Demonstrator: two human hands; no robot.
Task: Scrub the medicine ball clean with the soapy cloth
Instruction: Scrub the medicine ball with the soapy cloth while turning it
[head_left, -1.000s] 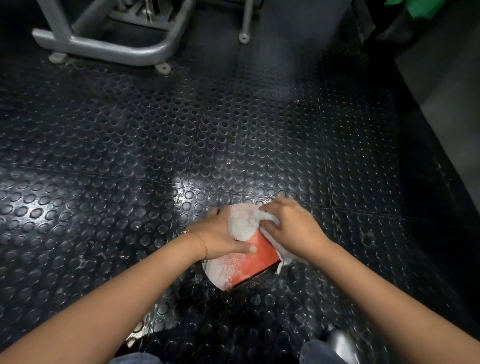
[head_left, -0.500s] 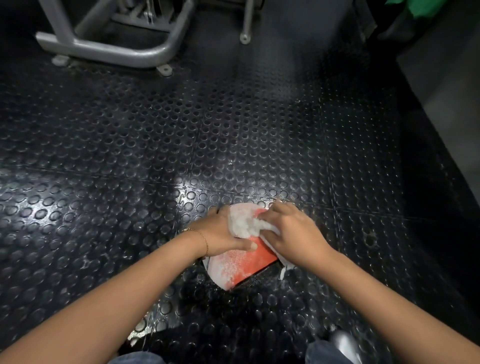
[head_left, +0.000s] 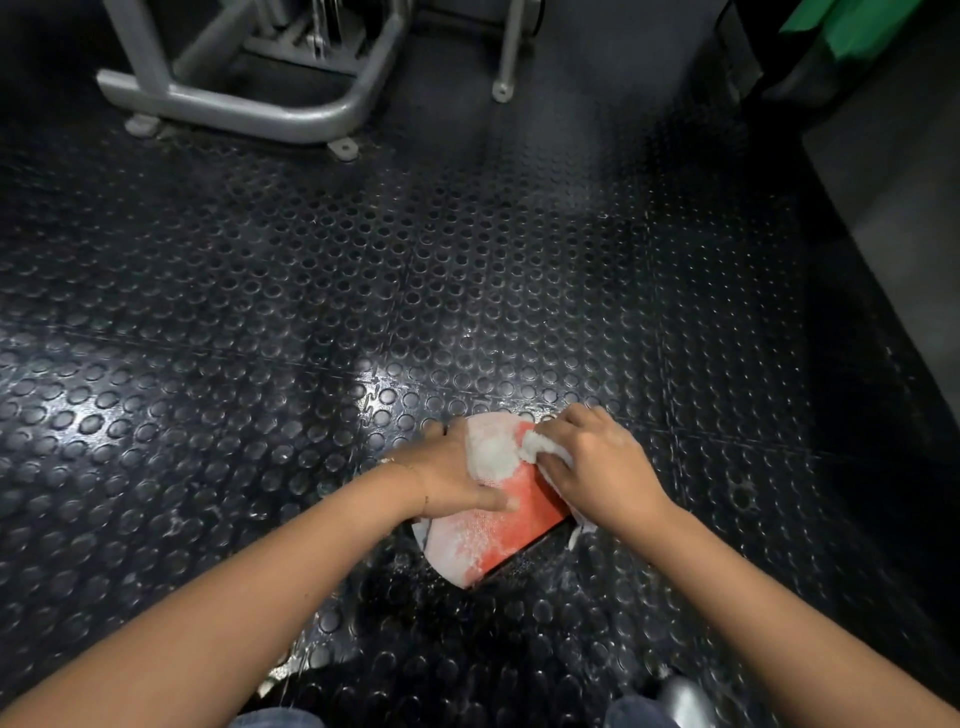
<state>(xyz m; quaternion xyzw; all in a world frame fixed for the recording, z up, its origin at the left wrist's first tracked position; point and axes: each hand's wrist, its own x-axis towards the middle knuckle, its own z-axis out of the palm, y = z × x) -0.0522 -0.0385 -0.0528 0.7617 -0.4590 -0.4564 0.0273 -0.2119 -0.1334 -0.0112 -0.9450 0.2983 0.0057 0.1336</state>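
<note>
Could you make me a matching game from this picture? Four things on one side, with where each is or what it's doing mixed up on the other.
Things:
1. red foam-covered medicine ball
2. white soapy cloth
3. left hand
4. grey tubular metal frame

Places or states:
A. bunched in the right hand
B. stands farther off, ahead to the left
C. on the black studded rubber floor, between both hands
D. holds the ball's left side

Pairs: 1-C, 2-A, 3-D, 4-B
</note>
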